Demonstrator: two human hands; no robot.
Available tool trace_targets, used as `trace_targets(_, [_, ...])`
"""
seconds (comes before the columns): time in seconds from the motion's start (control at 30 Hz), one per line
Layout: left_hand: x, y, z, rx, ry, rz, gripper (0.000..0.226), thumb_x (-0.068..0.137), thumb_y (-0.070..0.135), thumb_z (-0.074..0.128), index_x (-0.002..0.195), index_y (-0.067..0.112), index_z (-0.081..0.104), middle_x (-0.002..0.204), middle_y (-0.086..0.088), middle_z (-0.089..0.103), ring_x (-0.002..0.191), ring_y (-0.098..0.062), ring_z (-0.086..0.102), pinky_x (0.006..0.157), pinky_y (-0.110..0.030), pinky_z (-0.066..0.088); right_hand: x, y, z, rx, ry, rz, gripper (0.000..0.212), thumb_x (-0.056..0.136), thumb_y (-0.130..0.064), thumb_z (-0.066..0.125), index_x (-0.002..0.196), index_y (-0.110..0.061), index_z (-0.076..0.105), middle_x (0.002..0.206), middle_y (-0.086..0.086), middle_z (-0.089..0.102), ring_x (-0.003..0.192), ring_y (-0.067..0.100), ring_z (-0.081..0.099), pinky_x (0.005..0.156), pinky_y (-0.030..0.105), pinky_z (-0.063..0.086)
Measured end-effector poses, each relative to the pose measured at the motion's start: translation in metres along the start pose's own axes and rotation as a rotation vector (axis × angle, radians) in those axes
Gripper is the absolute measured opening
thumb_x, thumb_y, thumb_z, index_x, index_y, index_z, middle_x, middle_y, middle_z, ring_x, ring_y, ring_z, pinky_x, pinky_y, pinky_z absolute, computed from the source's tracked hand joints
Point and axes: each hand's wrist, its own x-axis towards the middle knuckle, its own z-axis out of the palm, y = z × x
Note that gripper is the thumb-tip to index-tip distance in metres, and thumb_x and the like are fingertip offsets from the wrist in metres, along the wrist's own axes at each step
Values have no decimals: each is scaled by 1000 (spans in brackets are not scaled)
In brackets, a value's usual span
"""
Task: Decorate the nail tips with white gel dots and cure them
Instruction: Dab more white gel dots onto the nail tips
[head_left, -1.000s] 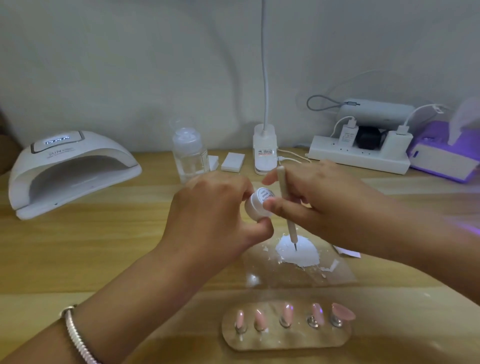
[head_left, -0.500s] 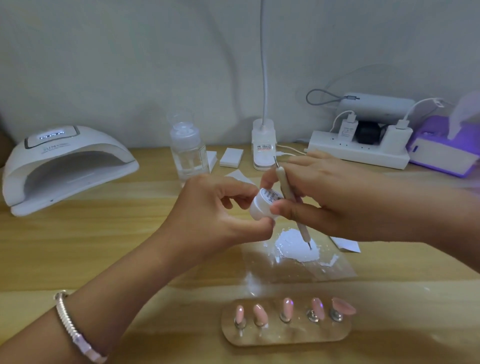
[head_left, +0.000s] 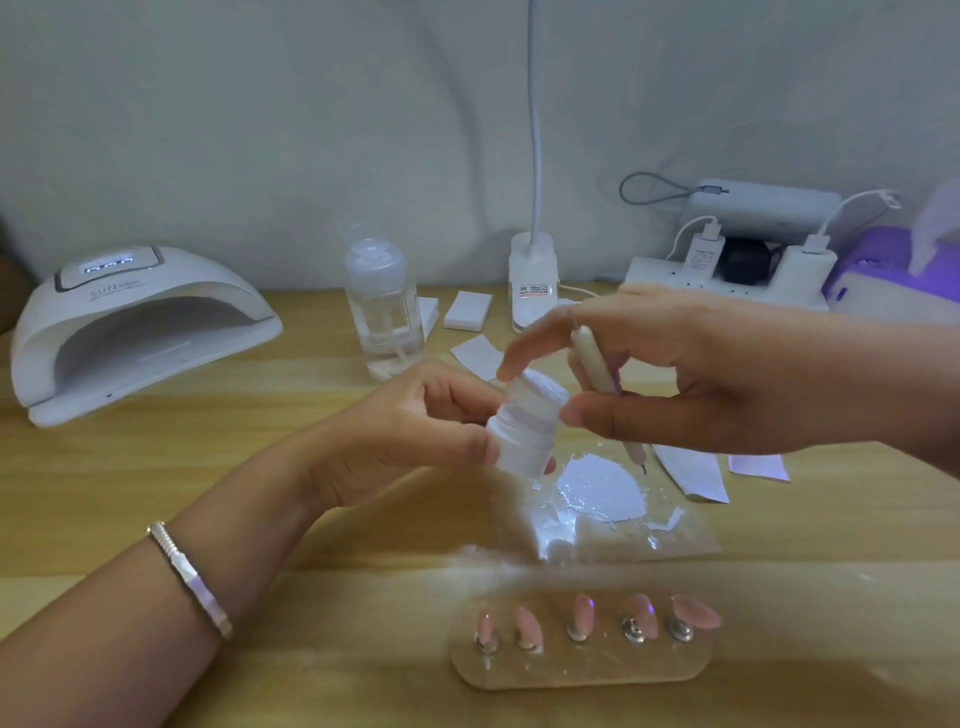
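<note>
pale wooden table (head_left: 156, 493) matt, grained | white domed plastic nail lamp (head_left: 135, 322) smooth, satin | small white plastic jar (head_left: 519, 444) matt | slim cream dotting pen (head_left: 592, 364) matt | clear plastic sheet (head_left: 685, 540) glossy | pink pointed nail tips (head_left: 583, 610) glossy | silver metal bracelet (head_left: 189, 577) shiny

Pale grey wall (head_left: 260, 104), softly shadowed, rises straight behind the light wooden surface (head_left: 156, 467), grain running across. A white lamp stem (head_left: 536, 130) climbs from its clip base (head_left: 532, 280) up out of view.

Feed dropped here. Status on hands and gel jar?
Left hand grips gel jar. Right hand pinches lid, tilted over jar mouth, dotting pen in same hand. Nail tips undotted, unobstructed.
</note>
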Motion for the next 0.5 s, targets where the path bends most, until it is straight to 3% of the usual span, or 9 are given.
trace_targets(0.07, [0,-1,2,0,31,34,30,71,19,64,97,18,79,96,-8,75,97,-20,66,87,-27,49,-1,-2,-1,117,31,88,25,99,-35,55,118,-50,53,82,-10,61,80,16,58,59,14,45])
trace_targets(0.1, [0,-4,3,18,89,39,29,70,21,67,97,18,79,96,-12,74,95,-24,63,87,-31,47,-1,-2,-1,174,52,140,22,97,-40,55,114,-53,54,87,-5,65,83,20,61,63,21,50])
trace_targets(0.17, [-1,-8,3,93,222,34,30,68,24,72,97,20,78,101,-13,73,88,-27,55,83,-39,43,-2,1,-2,199,88,236,25,89,-47,54,113,-42,59,86,-2,67,76,17,61,72,31,52])
trace_targets(0.2, [-1,-10,4,148,281,29,31,66,26,74,97,23,78,100,-5,73,83,-23,51,80,-37,42,-2,4,-3,182,73,291,29,87,-49,55,112,-36,61,76,-10,64,68,9,57,67,24,50])
trace_targets(0.27, [0,-12,4,251,381,13,31,63,27,79,95,28,77,100,2,73,75,-16,46,73,-30,39,-1,11,-6,123,-48,435,28,84,-51,54,105,-34,64,62,-18,56,57,2,51,57,14,41])
trace_targets(0.37, [-1,-15,3,337,471,1,29,64,20,80,93,26,76,102,-9,70,72,-9,47,66,-26,37,-1,21,-6,64,-288,615,28,80,-56,52,98,-38,63,65,-22,61,58,-2,58,55,14,40])
trace_targets(0.5, [-3,-21,4,341,493,-34,32,63,24,81,95,28,76,97,-10,68,68,-19,41,64,-26,37,3,37,-8,62,-299,728,29,78,-57,55,93,-35,67,70,-12,68,55,-2,58,61,21,43])
